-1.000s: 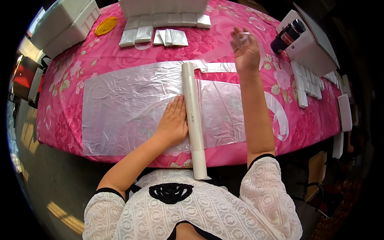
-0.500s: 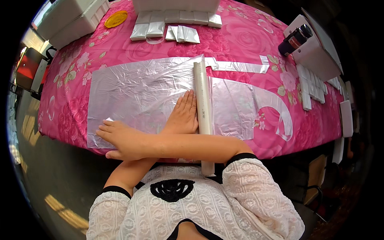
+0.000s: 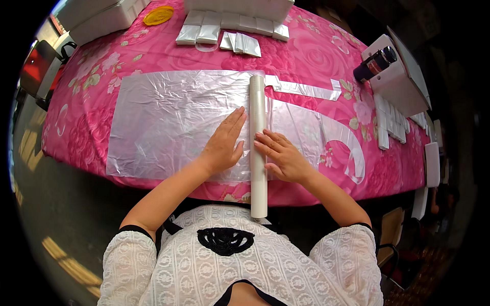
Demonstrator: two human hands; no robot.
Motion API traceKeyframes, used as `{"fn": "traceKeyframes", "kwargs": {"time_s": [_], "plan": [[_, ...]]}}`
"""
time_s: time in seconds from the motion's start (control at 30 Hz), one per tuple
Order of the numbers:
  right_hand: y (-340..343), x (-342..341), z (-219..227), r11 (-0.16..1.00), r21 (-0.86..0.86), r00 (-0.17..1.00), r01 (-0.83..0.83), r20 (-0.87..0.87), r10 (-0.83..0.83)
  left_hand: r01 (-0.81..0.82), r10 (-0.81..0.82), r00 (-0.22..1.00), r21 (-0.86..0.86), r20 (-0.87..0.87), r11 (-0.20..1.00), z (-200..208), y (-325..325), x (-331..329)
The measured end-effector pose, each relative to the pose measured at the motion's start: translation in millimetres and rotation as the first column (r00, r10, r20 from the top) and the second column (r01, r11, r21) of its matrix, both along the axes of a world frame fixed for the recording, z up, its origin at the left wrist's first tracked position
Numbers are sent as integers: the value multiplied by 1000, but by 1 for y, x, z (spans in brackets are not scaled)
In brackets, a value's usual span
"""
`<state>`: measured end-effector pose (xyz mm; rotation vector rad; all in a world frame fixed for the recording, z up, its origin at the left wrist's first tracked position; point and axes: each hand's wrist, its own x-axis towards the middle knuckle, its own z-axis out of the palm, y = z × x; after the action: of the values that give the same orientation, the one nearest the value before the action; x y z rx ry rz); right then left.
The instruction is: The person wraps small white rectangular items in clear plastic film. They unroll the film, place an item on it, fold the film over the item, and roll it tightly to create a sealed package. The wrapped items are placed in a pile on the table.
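Note:
A clear plastic sheet (image 3: 168, 122) lies spread over the left and middle of the table, slightly wrinkled. Across its right part runs a long pale tube (image 3: 259, 102), its near end past the table's front edge. My left hand (image 3: 223, 144) is open, resting flat on the sheet just left of this tube. On the tube's right, my right hand (image 3: 283, 157) is also open, with its fingertips touching the tube's side. More plastic, a clear bag with a cut-out handle (image 3: 306, 135), extends to the right of the tube, partly under my right hand.
A pink flowered tablecloth (image 3: 204, 61) covers the table. At the back are folded white packets (image 3: 245, 23), a yellow dish (image 3: 158, 15) and white foam boxes (image 3: 104, 20). A dark bottle (image 3: 375, 64) leans by a white box (image 3: 403, 76) at right, near more packets (image 3: 390, 122).
My right hand has left the sheet's left side, uncrossing from over my left arm, and now touches the tube's right side. My left hand has shifted slightly left and nearer to me.

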<state>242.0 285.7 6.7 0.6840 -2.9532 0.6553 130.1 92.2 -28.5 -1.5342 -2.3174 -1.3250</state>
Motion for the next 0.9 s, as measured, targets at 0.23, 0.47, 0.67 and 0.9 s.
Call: {"fn": "traceKeyframes", "kwargs": {"time_s": [0.23,0.47,0.67,0.9], "plan": [[-120,-65,-3,934,-102,933,-343,82,351,-273,274,961,-17,32,962,34,-115,-32],[-199,-82,29,657,-532,793,-534,-44,608,-497,497,792,-97,355,862,32,-223,-3],[-185,-143,-5,923,-151,929,-353,-170,328,-562,541,668,-130,511,817,26,-252,43],[-259,-179,-26,915,-33,903,-401,-186,388,-595,659,675,-283,332,752,14,-259,51]]}}
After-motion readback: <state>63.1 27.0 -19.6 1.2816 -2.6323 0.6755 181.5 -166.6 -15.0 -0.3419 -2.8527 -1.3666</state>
